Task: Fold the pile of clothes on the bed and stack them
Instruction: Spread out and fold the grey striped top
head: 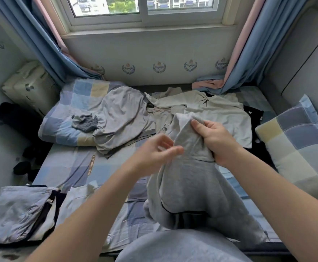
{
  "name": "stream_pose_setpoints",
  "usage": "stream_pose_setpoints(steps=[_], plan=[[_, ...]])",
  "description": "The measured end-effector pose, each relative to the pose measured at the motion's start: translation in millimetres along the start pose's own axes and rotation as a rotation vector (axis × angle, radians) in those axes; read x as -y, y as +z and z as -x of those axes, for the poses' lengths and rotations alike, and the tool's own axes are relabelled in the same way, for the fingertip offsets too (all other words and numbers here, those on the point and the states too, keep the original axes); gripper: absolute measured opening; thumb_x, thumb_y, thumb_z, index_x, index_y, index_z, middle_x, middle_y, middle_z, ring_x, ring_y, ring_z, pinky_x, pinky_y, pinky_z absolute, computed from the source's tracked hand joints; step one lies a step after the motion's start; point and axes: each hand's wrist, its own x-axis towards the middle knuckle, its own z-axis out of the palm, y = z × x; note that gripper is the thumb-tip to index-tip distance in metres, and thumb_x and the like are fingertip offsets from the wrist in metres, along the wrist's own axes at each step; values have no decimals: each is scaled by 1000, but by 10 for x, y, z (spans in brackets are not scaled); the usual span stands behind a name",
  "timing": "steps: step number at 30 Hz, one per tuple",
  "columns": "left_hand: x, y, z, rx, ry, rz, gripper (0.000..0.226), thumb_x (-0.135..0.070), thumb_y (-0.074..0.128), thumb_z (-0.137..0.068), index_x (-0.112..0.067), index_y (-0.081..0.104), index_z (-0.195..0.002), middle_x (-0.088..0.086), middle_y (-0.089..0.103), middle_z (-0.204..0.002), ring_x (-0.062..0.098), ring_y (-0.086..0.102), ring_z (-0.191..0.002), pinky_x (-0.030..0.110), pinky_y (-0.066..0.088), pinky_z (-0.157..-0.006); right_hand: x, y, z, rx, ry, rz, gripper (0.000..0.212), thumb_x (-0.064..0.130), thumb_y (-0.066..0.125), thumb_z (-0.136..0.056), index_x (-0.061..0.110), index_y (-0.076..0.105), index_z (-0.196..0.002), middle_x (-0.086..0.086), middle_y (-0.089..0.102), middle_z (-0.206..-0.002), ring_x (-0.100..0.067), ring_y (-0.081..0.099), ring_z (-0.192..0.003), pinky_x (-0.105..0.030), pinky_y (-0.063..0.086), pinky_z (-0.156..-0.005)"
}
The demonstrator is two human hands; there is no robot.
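1. We see a grey garment (188,182) held up in the centre of the frame, above a checked bed sheet (75,167). Its lower end drops behind the person's grey-clad body (182,248) at the bottom edge. It is too bunched for us to tell what kind of garment it is.
2. The left hand (154,154) is blurred. Its fingers are half curled, with the thumb apart, and it lies against the garment's left edge. We cannot tell whether it pinches the cloth or only touches it.
3. The right hand (216,142) clearly grasps the garment near its top. The thumb lies on the front and the fingers wrap round a gathered fold.
4. Unfolded clothes lie beyond the hands, in the upper middle of the frame. There is a pale grey piece (120,118) on the left and a cream shirt (216,112) on the right. A black item (252,112) is mostly hidden beneath the shirt.
5. A folded stack (18,210) sits at the lower left, on the near edge of the bed. Its bottom corner is cut off by the frame.
6. A checked pillow (301,148) lies at the right edge, partly out of frame.
7. Dark shapes (20,167) at the far left are too dim to identify.
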Motion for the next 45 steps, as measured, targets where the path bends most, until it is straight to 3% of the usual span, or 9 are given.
stream_pose_setpoints(steps=[6, 11, 19, 22, 28, 34, 37, 41, 45], plan=[[186, 281, -104, -261, -7, -125, 22, -36, 68, -92, -19, 63, -78, -4, 67, -72, 20, 62, -69, 47, 54, -67, 88, 21, -71, -112, -31, -236, 28, 24, 56, -102, 1, 67, -114, -16, 75, -105, -27, 73, -98, -41, 60, -87], [86, 150, -141, -367, 80, -45, 33, -25, 56, -102, -14, 45, -73, -13, 39, -52, 8, 33, -50, 29, 27, -50, -23, -121, -146, -137, -37, -315, 31, 21, 49, -105, 4, 61, -128, -16, 72, -116, -31, 69, -108, -44, 56, -93], [-257, -98, -203, -402, 152, 154, 36, -21, 55, -104, -21, 47, -68, -14, 41, -57, 5, 36, -53, 23, 31, -49, -492, -25, 70, 263, -68, 320, 96, 49, 79, -79, 41, 21, -156, 16, 40, -147, -4, 43, -134, -23, 43, -101], [-304, -124, -146, -340, 163, 258, 31, -30, 58, -99, -21, 51, -70, 6, 40, -69, 19, 37, -64, 34, 31, -56, -847, 168, 50, 282, -43, 375, 81, 25, 83, -82, 40, 31, -143, 15, 50, -138, 0, 51, -124, -13, 49, -88], [-343, -460, -135, -591, 19, 336, 33, -42, 57, -96, -11, 65, -87, 9, 54, -83, 22, 52, -79, 56, 53, -74, -1236, -48, -199, 13, 14, 755, 35, 53, 66, -79, 38, 58, -109, 6, 70, -105, -19, 64, -101, -48, 54, -90], [-311, -507, -166, -646, -122, 723, 23, -29, 52, -105, -16, 62, -90, 6, 62, -85, 19, 61, -77, 36, 57, -68, -1275, -211, -141, 237, 247, 551, 48, 37, 79, -84, 26, 54, -123, 9, 65, -115, -8, 64, -102, -17, 51, -75], [-222, -520, -223, -688, -202, 801, 21, -28, 52, -105, -14, 59, -92, 6, 62, -92, 19, 62, -83, 33, 57, -72, -1364, -208, -209, 146, 134, 646, 18, 22, 68, -95, 7, 69, -103, -9, 74, -99, -18, 67, -90, -36, 53, -80], [148, -706, -218, -861, -305, 424, 12, -29, 57, -102, -18, 56, -99, 4, 60, -105, 19, 57, -96, 24, 47, -74, -968, -326, -316, 24, 14, 709, 26, 19, 68, -94, 1, 61, -76, -4, 53, -70, -12, 47, -66, -25, 36, -59], [325, -708, -132, -555, -128, -109, 85, -44, 79, -82, -18, 33, -148, -3, 39, -143, 13, 41, -129, 31, 35, -108, -363, -208, -253, 205, -15, 714, 22, 30, 77, -87, 10, 70, -80, 1, 63, -70, -11, 57, -65, -28, 43, -61]])
